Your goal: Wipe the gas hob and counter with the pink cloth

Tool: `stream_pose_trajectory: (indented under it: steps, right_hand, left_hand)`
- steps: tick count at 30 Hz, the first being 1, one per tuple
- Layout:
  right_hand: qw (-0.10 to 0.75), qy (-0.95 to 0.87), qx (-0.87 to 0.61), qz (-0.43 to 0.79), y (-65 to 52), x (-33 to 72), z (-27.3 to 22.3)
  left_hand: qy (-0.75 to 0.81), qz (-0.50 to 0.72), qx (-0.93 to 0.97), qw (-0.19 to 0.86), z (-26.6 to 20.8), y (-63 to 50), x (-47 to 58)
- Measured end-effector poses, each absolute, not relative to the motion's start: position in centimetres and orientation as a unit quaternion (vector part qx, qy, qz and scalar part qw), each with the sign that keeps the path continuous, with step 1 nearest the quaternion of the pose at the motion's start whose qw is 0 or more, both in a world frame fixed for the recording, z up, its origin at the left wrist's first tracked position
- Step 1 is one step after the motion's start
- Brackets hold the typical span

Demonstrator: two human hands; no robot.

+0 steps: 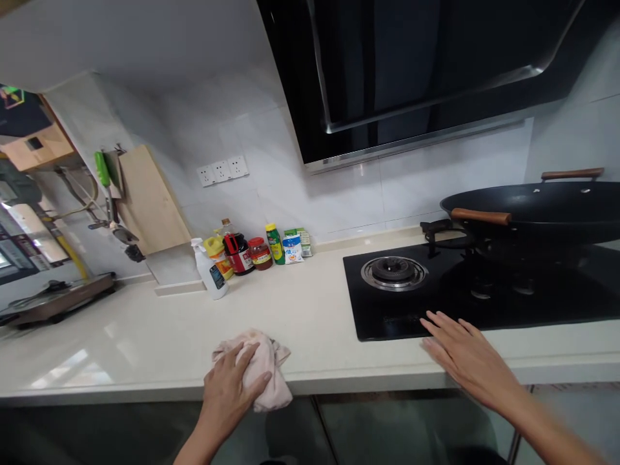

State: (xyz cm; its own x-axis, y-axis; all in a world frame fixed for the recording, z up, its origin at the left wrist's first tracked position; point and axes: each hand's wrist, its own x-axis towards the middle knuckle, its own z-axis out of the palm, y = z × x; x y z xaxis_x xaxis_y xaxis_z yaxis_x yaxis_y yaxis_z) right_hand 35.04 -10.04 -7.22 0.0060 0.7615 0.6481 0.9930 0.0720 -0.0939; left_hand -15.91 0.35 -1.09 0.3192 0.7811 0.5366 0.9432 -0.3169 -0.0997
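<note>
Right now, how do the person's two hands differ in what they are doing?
The left hand is curled over a pale cloth at the counter's front edge; the right hand holds nothing. The left hand's fingers are bent, while the right hand lies flat with fingers spread, fingertips on the black stove top. Both are bare and rest on a surface.

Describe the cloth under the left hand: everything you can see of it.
The cloth is a pale pinkish rag, soft and crumpled into a loose bunch instead of spread flat. It lies at the front edge of the cream countertop, with one fold hanging slightly over the edge. The left hand lies on top of it, fingers across its left and middle part. It sits left of the black gas hob and does not touch it. Whether it is wet cannot be told.
</note>
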Motion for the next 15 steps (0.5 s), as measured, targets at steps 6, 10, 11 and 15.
stream_pose_trajectory:
  steps: [6, 10, 11, 15]
  right_hand:
    - [0.388, -0.528, -0.683, -0.322, -11.1, 31.4, -7.6]
    - [0.407, -0.544, -0.653, -0.335, -12.5, 30.9, -8.8]
    - [0.404, -0.558, -0.643, -0.334, -12.8, 31.0, -9.1]
    - [0.398, -0.584, -0.622, -0.337, -13.3, 31.7, -9.8]
  left_hand:
    - [-0.472, -0.244, -0.812, 0.241, -3.0, -3.5, -10.3]
    - [-0.481, -0.269, -0.803, 0.227, -3.7, -5.2, -5.0]
    - [-0.48, -0.273, -0.806, 0.213, -3.7, -5.5, -3.4]
    - [-0.422, -0.279, -0.846, 0.168, -4.6, -6.5, 3.6]
